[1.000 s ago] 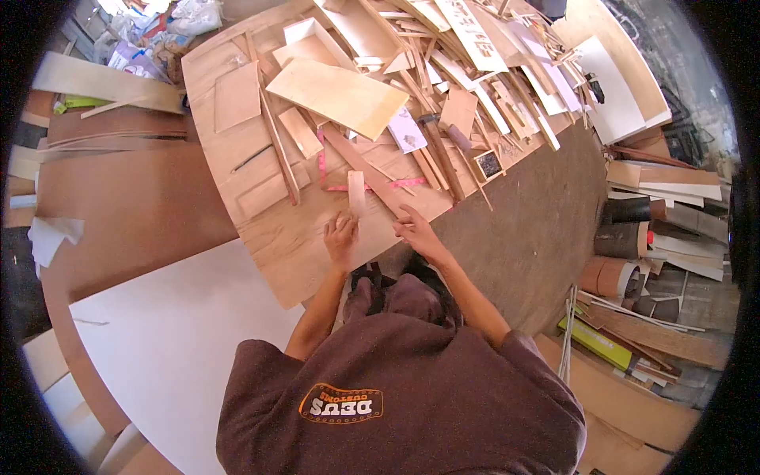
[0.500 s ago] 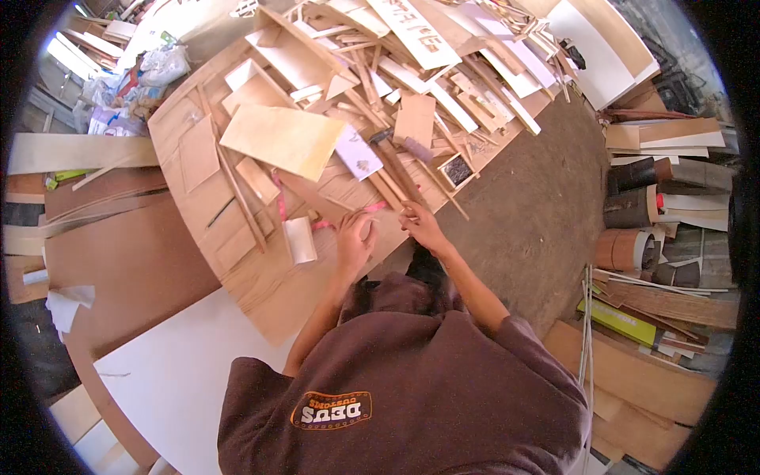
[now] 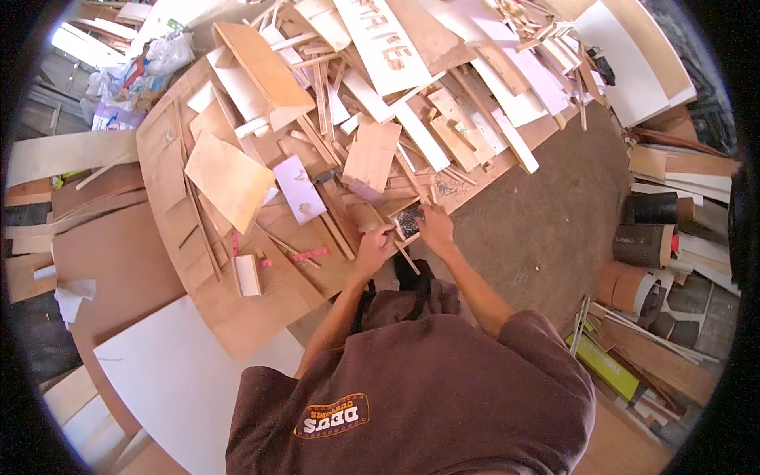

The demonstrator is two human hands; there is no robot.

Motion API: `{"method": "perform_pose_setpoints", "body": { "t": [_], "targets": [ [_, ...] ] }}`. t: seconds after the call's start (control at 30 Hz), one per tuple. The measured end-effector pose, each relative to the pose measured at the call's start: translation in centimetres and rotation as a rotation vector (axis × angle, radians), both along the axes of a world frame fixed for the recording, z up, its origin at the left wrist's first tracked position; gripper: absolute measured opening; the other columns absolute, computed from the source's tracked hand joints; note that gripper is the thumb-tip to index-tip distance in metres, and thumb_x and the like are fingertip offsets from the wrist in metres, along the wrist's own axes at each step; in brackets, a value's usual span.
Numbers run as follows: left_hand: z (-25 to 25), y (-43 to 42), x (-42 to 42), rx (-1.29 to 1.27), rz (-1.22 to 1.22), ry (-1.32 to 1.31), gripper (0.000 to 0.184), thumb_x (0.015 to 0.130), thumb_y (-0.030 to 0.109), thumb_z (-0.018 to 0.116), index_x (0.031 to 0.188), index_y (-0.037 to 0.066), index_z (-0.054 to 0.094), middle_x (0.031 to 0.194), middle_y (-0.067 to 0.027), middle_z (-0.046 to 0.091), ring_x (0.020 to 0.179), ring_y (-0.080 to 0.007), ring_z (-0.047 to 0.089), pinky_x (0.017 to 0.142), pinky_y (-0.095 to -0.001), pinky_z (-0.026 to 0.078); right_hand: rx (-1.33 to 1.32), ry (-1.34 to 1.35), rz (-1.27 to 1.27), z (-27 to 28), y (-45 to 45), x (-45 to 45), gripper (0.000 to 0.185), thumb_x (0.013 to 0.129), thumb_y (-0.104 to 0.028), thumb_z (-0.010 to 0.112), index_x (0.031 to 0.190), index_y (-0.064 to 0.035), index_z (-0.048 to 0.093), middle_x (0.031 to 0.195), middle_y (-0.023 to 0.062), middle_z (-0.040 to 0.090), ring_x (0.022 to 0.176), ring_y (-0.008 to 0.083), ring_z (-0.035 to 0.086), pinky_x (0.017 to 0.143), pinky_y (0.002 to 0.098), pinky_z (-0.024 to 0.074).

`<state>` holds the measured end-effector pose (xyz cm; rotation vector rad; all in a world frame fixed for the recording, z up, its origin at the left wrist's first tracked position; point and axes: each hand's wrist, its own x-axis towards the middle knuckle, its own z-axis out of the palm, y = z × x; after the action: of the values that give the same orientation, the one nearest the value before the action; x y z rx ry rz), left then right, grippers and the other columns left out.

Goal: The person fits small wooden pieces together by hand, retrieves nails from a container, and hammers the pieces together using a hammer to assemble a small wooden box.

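Note:
A small wooden box [image 3: 408, 222] holding dark, small pieces, too small to name, lies at the near edge of the workbench. Against its right rim, my right hand [image 3: 437, 228] has its fingers curled over the edge. My left hand [image 3: 372, 252] is at the box's left corner with fingers bent together; anything between them is too small to make out. A thin wooden stick [image 3: 408, 258] juts out below the box, between my hands. To the left are a short pale channel-shaped piece [image 3: 248, 276] and a pink measuring tape [image 3: 307, 255].
The workbench [image 3: 277, 297] bears a heap of wood offcuts, a yellowish board [image 3: 228, 182], a purple-faced block [image 3: 299, 190] and a stenciled white board [image 3: 378, 47]. A white panel [image 3: 174, 380] lies at lower left. Rolls [image 3: 629, 285] and planks stand along the right, beyond the floor [image 3: 530, 229].
Both my hands have moved right along the bench edge to the small box. The view has shifted, so the bench contents appear lower and further left.

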<state>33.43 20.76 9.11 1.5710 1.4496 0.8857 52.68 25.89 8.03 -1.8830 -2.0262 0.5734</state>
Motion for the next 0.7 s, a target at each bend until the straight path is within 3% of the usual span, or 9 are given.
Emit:
{"method": "perform_pose_setpoints", "body": {
  "t": [0.23,0.37,0.47,0.57,0.7],
  "targets": [
    [-0.6,0.1,2.5,-0.114,0.143,-0.011,0.023,0.091,0.012,0.064,0.110,0.000,0.066,0.103,-0.0183,0.070,0.094,-0.0278,0.068,0.085,-0.0343,0.051,-0.073,-0.181,0.289,-2.8,2.0,-0.1,0.008,0.084,-0.014,0.065,0.090,-0.0085,0.065,0.094,0.0103,0.062,0.097,0.0302,0.060,0.083,0.0425,0.0502],
    [-1.3,-0.2,2.5,-0.180,0.255,-0.112,0.025,0.092,0.014,0.063,0.113,0.000,0.066,0.104,-0.0172,0.070,0.095,-0.0236,0.068,0.086,-0.0330,0.050,-0.161,-0.067,0.201,-1.3,2.9,1.4,0.008,0.084,-0.014,0.065,0.090,-0.0086,0.065,0.095,0.0104,0.062,0.097,0.0297,0.060,0.082,0.0412,0.0507],
    [-0.3,0.1,2.6,-0.193,0.259,0.014,0.025,0.093,0.015,0.062,0.113,0.000,0.066,0.102,-0.0166,0.070,0.093,-0.0224,0.067,0.084,-0.0331,0.051,-0.076,0.055,0.216,-0.1,2.8,2.2,0.010,0.083,-0.013,0.065,0.091,-0.0080,0.065,0.096,0.0109,0.062,0.098,0.0301,0.060,0.084,0.0421,0.0502],
    [-1.0,0.1,3.0,-0.207,0.232,-0.051,0.025,0.093,0.016,0.062,0.113,0.000,0.065,0.100,-0.0164,0.070,0.091,-0.0216,0.067,0.083,-0.0327,0.051,0.076,0.063,0.325,-0.6,2.0,1.4,0.012,0.083,-0.013,0.066,0.093,-0.0077,0.064,0.098,0.0113,0.061,0.098,0.0308,0.060,0.086,0.0435,0.0491],
    [-0.6,0.5,4.0,-0.087,0.205,-0.022,0.026,0.094,0.017,0.063,0.113,-0.001,0.064,0.096,-0.0146,0.070,0.088,-0.0188,0.066,0.081,-0.0317,0.051,0.093,-0.051,0.417,-1.8,2.7,0.7,0.016,0.083,-0.014,0.066,0.098,-0.0079,0.065,0.100,0.0114,0.062,0.097,0.0312,0.060,0.086,0.0438,0.0486]
  ]
}}
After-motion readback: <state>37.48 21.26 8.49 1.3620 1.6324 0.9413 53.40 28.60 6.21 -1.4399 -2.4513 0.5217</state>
